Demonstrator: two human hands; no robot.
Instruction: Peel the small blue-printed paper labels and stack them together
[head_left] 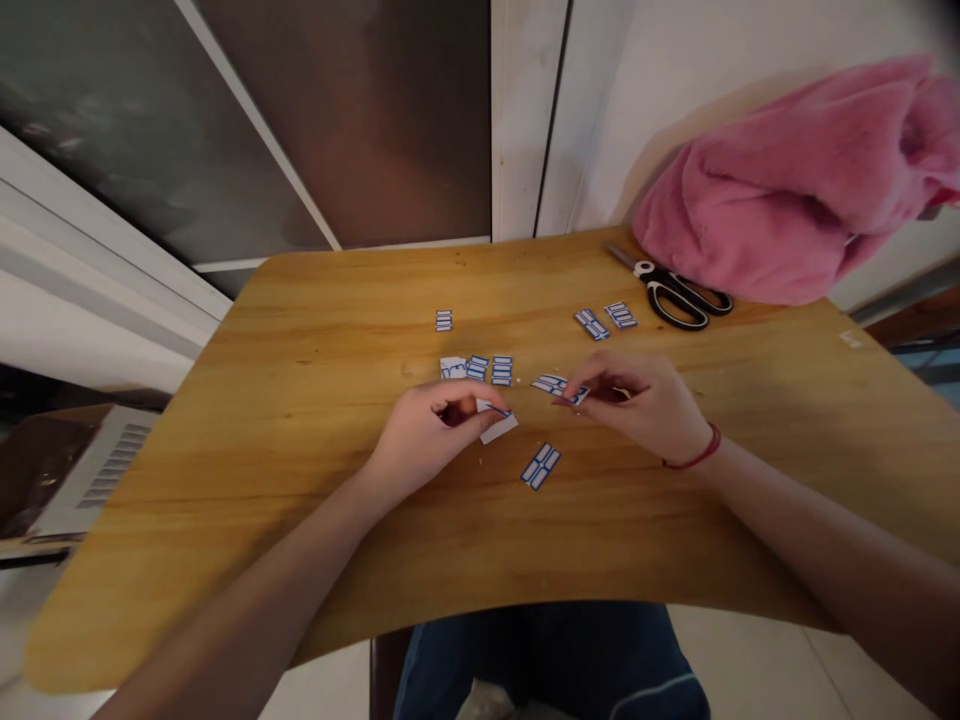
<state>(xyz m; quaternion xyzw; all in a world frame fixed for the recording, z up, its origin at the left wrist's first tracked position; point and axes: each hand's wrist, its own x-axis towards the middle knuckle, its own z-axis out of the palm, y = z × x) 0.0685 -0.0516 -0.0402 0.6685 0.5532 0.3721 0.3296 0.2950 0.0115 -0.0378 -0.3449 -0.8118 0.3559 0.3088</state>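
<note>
Between the thumb and forefinger of my left hand (pixel 427 430) is a small white paper piece (pixel 499 428) with a blue line near its upper edge. My right hand (pixel 637 400) pinches a blue-and-white label piece (pixel 551 384) by its right end. On the wood between and below the hands lies a blue-bordered label piece (pixel 541 466). Just beyond my left fingers sit several more pieces: a white one with blue curves (pixel 452 367), a tilted label piece (pixel 477 367) and a striped label piece (pixel 502 370).
Scissors (pixel 671 290) with black-and-white handles lie at the back right beside a pink plush cloth (pixel 780 190). Two label pieces (pixel 592 323) are left of them. Another small label piece (pixel 444 321) lies farther back on the wooden table (pixel 300 440).
</note>
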